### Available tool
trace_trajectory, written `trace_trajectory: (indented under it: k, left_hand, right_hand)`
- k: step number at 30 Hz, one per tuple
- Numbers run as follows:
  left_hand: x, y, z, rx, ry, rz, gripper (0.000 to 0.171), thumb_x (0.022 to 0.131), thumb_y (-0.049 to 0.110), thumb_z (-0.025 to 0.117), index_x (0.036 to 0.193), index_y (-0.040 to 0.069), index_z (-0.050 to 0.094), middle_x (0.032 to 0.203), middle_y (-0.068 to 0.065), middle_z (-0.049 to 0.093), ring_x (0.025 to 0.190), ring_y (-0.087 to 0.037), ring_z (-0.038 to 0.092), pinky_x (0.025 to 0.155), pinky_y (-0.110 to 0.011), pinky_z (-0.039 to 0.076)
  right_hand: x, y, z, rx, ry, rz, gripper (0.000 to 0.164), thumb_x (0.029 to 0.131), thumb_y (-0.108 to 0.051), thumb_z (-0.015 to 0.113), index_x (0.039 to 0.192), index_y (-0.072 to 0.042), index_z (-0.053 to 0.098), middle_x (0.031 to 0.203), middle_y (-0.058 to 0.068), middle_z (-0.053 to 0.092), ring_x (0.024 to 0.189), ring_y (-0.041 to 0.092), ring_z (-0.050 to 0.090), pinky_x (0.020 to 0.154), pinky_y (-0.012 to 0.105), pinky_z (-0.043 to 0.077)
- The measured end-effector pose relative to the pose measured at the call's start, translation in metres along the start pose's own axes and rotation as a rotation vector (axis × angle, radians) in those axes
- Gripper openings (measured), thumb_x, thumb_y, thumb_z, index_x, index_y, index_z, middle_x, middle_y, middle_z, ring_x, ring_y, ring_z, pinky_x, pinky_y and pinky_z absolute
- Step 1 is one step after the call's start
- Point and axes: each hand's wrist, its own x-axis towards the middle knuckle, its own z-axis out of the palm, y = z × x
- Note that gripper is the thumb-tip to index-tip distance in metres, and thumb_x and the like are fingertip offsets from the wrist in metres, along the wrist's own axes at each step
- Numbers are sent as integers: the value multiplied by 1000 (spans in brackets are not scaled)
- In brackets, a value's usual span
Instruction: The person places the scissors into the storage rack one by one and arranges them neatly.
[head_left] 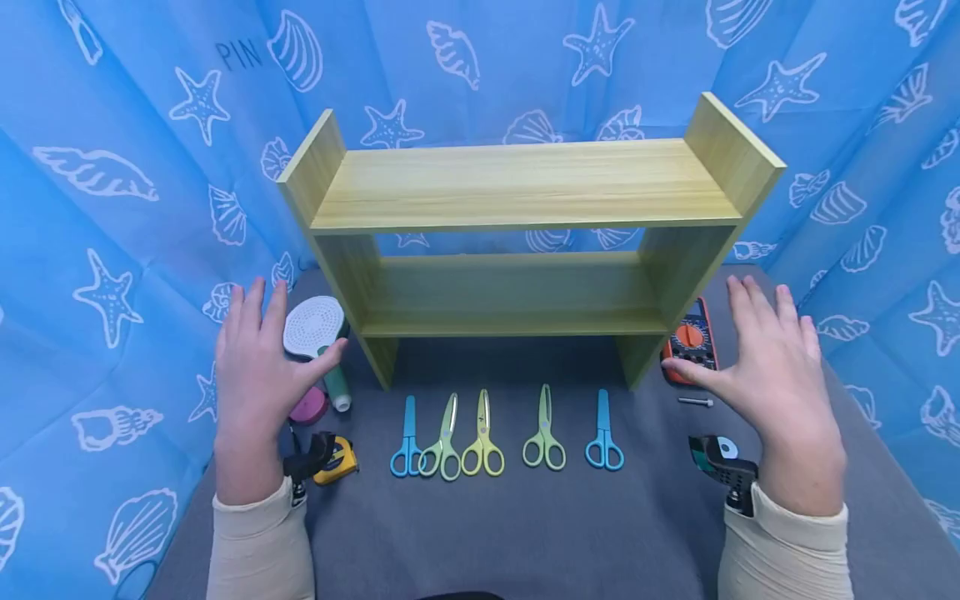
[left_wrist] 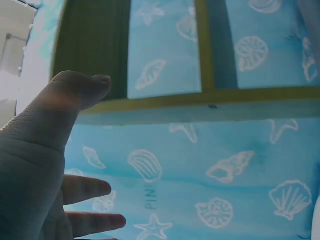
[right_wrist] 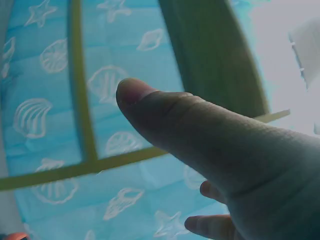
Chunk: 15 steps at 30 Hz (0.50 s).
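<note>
A blue curtain with white shells and starfish is hanging behind everything, and a dark grey table is sitting in front of it. The big thing here, a two-tier wooden shelf, is standing upright toward the back of the table, right between the two hands.

The left hand and right hand are both hovering out to the sides, fingers spreading and thumbs pointing inward, so they're totally released and gripping nothing. Beige sleeves are covering the forearms.

A shower head is lying near the left hand, its handle partly hiding behind that thumb; can't tell if they're touching. A red and black meter is lying by the right thumb. Five scissors (two blue, two green, one yellow) are lining up in front of the shelf, blades pointing at it. A yellow tape measure is resting by the left wrist, a pink round thing is peeking out near it, and a tiny bolt is lying just below the meter.
</note>
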Motion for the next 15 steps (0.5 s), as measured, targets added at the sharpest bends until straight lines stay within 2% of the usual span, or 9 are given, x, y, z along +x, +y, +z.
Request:
trace_trajectory:
  k: [5,9,11,15]
  left_hand:
    - [-6,7,-4,-62,110,46,100,78,63,69,154,3,43,158,-21,41,148,-41,32,112,-69,30]
    - [-8,14,-5,-205,206,52,85,82,48,72,149,1,50,149,-22,52,137,-42,47,109,-63,40]
    - [-4,18,-4,-289,244,38,73,85,36,74,145,-1,55,142,-22,57,131,-40,54,107,-58,44]
    - [4,26,-1,-469,275,-62,51,89,21,76,133,-2,64,127,-16,66,118,-31,63,99,-45,53]
  right_hand:
    - [-17,-20,-13,30,50,-51,127,73,-58,87,164,-4,15,165,26,20,154,47,-2,117,71,-5]
    - [-35,-36,-17,65,107,-115,123,71,-47,92,161,0,22,159,31,31,152,48,12,118,71,2]
    - [-41,-45,-17,85,129,-142,121,70,-41,93,161,-1,24,156,32,35,150,49,19,119,69,8]
    - [-44,-62,-11,122,176,-216,119,67,-31,96,161,-7,29,152,31,43,145,49,33,117,67,23]
